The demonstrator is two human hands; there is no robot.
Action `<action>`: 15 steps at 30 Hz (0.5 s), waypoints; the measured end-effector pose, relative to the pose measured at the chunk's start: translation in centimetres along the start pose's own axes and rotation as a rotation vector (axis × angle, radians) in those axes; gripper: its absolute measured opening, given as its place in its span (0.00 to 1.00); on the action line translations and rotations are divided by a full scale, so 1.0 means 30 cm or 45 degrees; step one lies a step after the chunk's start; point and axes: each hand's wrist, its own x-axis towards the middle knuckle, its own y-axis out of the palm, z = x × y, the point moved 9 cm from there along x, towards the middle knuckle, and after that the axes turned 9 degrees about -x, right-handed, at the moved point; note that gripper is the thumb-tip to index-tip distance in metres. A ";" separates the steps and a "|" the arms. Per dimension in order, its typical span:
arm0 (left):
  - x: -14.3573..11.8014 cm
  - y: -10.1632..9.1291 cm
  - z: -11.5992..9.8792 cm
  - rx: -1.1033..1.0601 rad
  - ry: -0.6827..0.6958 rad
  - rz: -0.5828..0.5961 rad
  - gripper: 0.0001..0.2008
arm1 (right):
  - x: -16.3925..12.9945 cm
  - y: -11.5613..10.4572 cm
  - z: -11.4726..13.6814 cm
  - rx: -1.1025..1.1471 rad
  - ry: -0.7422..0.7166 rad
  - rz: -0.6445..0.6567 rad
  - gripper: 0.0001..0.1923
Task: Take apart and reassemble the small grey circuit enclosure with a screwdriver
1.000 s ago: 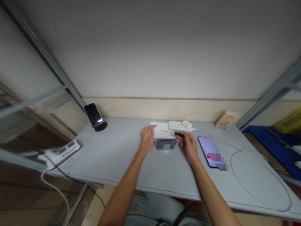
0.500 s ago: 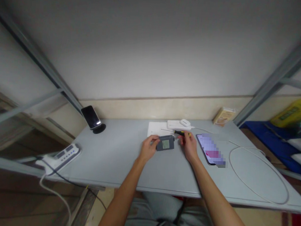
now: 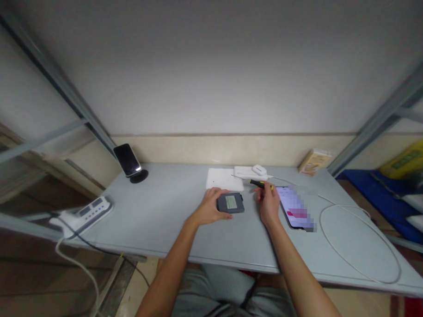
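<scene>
A small grey box (image 3: 230,202) is held flat on the bench (image 3: 167,221) by the left hand (image 3: 209,209), whose fingers are curled around its left edge. A screwdriver (image 3: 261,183) with a black and yellow handle is gripped by the closed fingers of the right hand (image 3: 268,204), just right of the box. A phone (image 3: 295,208) lies beside that hand, and a white pad (image 3: 223,179) lies behind the box.

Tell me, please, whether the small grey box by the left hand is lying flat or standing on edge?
Lying flat: the grey box shows its broad labelled face upward on the table, left hand gripping its side.
</scene>
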 end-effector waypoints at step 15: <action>0.051 -0.035 0.024 0.056 -0.129 -0.301 0.22 | -0.152 -0.204 0.264 -0.372 -0.479 -0.199 0.14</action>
